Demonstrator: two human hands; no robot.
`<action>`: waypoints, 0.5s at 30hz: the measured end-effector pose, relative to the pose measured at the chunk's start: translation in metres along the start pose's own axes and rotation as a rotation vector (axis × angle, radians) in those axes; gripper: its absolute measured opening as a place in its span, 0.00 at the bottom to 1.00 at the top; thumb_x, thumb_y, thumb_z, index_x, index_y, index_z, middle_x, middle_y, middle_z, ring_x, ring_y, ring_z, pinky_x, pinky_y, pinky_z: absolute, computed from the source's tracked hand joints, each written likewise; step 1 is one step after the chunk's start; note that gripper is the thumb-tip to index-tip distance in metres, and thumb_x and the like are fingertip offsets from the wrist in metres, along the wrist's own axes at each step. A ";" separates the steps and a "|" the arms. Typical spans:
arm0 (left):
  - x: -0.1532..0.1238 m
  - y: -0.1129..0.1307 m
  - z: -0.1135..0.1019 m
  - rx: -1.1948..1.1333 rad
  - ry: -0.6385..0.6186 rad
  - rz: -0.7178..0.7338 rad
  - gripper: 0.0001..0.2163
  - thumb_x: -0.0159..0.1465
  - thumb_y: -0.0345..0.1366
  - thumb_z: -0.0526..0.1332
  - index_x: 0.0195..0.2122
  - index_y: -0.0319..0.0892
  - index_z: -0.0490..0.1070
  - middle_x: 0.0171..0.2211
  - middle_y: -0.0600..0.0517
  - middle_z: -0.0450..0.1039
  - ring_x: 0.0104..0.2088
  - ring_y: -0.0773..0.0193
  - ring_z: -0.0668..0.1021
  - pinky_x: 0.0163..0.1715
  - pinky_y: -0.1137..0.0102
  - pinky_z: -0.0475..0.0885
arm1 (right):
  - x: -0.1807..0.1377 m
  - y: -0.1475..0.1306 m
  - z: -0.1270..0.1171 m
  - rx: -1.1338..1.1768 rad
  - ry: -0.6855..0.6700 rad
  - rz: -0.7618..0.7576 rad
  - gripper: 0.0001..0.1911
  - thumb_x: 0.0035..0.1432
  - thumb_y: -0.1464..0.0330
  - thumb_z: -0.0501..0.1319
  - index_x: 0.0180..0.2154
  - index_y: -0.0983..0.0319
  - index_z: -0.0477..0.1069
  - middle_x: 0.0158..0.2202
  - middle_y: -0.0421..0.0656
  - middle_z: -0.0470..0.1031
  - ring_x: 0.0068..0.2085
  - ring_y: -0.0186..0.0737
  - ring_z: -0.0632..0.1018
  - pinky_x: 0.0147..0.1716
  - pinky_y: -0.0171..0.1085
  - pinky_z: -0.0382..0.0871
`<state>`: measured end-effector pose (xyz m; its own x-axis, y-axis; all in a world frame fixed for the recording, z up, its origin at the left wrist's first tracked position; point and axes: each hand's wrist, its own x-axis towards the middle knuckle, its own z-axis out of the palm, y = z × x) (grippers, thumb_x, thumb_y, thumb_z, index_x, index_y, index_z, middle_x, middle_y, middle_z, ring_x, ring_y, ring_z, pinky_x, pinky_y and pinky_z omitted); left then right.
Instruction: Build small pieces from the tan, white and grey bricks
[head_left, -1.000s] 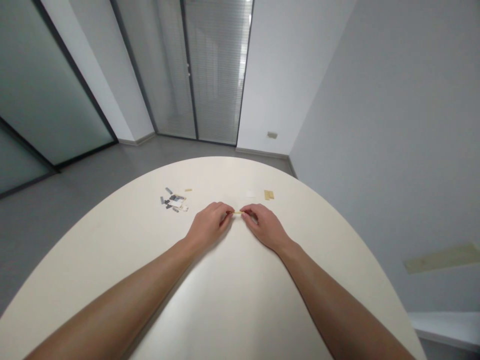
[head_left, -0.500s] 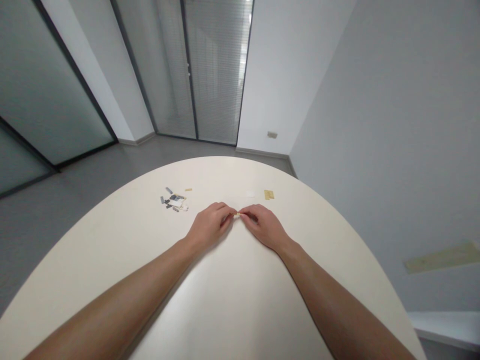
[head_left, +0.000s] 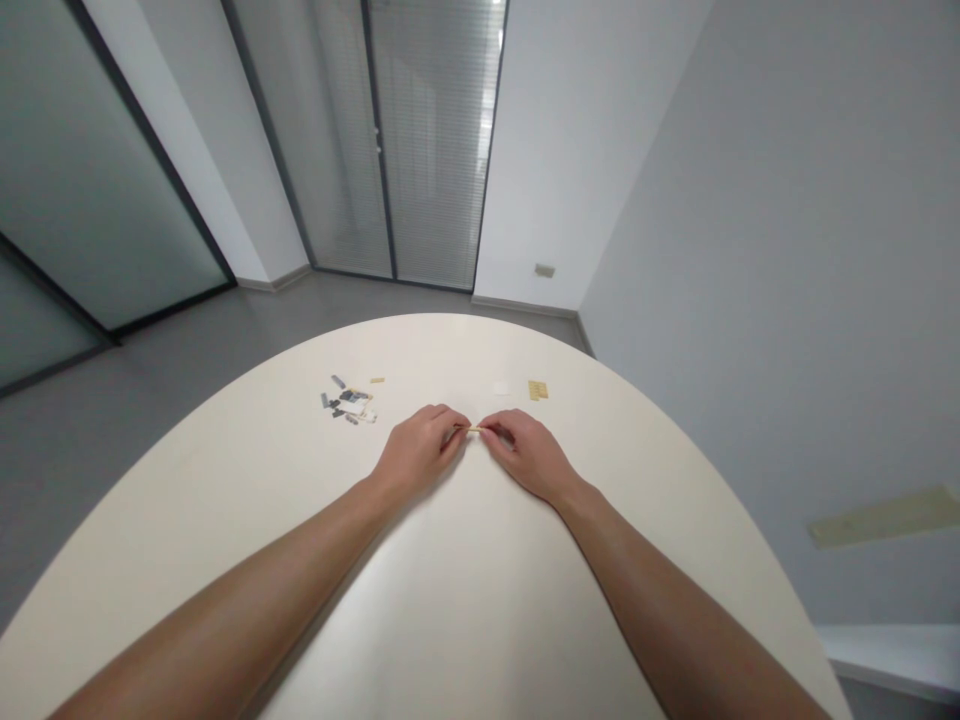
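My left hand [head_left: 420, 450] and my right hand [head_left: 525, 452] meet fingertip to fingertip over the middle of a round cream table [head_left: 465, 600]. Both pinch the ends of a small tan piece [head_left: 473, 429] held between them, just above the tabletop. The fingers of each hand are curled closed around it. Most of the piece is hidden by the fingertips.
A small heap of grey, white and tan pieces [head_left: 349, 401] lies to the left of my hands. A tan plate [head_left: 538, 389] and a white piece [head_left: 500, 388] lie beyond my right hand. A grey wall stands on the right, glass doors behind.
The hands have drawn slightly closer together, so less of the tan piece shows between the fingertips. The arms have hardly moved.
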<state>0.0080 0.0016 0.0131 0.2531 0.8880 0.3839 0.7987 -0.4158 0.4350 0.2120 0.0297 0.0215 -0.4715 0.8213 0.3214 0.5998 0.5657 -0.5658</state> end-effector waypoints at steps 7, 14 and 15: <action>0.000 -0.001 0.001 0.000 -0.006 0.002 0.07 0.70 0.37 0.56 0.42 0.46 0.73 0.39 0.52 0.77 0.41 0.60 0.77 0.38 0.67 0.69 | 0.000 0.001 0.000 -0.009 -0.001 -0.006 0.06 0.66 0.68 0.59 0.41 0.59 0.75 0.39 0.42 0.79 0.41 0.40 0.76 0.43 0.39 0.67; 0.000 0.000 0.000 -0.018 -0.018 0.023 0.06 0.70 0.36 0.56 0.42 0.46 0.73 0.39 0.52 0.76 0.41 0.60 0.77 0.38 0.67 0.69 | -0.001 0.002 0.001 0.009 0.003 -0.036 0.06 0.64 0.68 0.61 0.42 0.59 0.75 0.39 0.42 0.79 0.41 0.39 0.76 0.42 0.38 0.67; 0.000 0.000 0.000 -0.022 -0.020 0.027 0.06 0.70 0.36 0.56 0.42 0.46 0.73 0.39 0.52 0.76 0.41 0.60 0.77 0.38 0.67 0.69 | -0.001 0.002 0.001 0.009 0.001 -0.043 0.06 0.64 0.68 0.61 0.43 0.59 0.74 0.39 0.42 0.79 0.41 0.39 0.76 0.42 0.38 0.67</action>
<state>0.0078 0.0015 0.0125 0.2853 0.8803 0.3790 0.7792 -0.4433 0.4431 0.2133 0.0300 0.0191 -0.4963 0.7962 0.3462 0.5732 0.6000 -0.5581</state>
